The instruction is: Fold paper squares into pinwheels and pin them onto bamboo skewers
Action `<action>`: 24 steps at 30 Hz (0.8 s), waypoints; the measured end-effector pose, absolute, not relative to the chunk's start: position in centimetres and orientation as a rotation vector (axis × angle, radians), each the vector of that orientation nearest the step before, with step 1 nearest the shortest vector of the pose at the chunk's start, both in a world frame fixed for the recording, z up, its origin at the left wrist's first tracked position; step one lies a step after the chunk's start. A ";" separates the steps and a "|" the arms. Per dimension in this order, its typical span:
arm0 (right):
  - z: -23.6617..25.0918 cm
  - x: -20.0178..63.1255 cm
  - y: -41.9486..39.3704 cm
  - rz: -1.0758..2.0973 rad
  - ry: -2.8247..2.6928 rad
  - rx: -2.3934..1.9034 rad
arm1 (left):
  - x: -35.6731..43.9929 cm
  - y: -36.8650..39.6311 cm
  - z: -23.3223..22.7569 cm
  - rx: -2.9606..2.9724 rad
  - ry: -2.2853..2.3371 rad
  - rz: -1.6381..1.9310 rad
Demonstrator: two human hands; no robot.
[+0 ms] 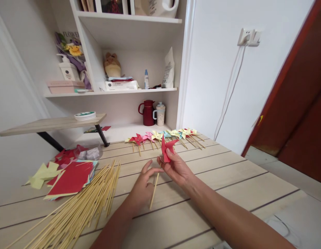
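The right hand (176, 167) is pinching a red paper pinwheel (167, 148) above the tabletop (228, 180), while the left hand (142, 186) is holding a bamboo stick (154, 192) (finished pinwheels (165, 136) are lining the far edge).

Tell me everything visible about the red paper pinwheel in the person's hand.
The red pinwheel looks like folded plain paper, with pointed blades spreading outward. It has no stick attached. The right hand holds it above the wooden table, fingers pinching its lower part. The left hand and a bamboo stick are below.

"FLOWE…" readable on purple flower wrapping (69, 43), upper left shelf; other labels too small to read.
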State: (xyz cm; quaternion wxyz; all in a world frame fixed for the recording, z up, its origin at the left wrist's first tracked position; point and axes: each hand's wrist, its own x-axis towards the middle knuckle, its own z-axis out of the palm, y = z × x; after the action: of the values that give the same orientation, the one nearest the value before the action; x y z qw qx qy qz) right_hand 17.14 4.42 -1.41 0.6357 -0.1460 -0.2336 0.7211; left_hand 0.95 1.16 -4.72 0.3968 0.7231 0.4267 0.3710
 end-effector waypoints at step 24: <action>0.4 19.0 2.4 0.943 -1.327 -0.550 | -0.2 -1.6 0.1 1.286 1.396 1.596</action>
State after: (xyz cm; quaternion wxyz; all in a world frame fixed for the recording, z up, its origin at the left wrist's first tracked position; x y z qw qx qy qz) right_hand 18.96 2.35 0.36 0.6531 -0.2426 -0.5848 0.4155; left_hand -0.19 -1.60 0.08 0.3248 0.4903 0.5325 0.6088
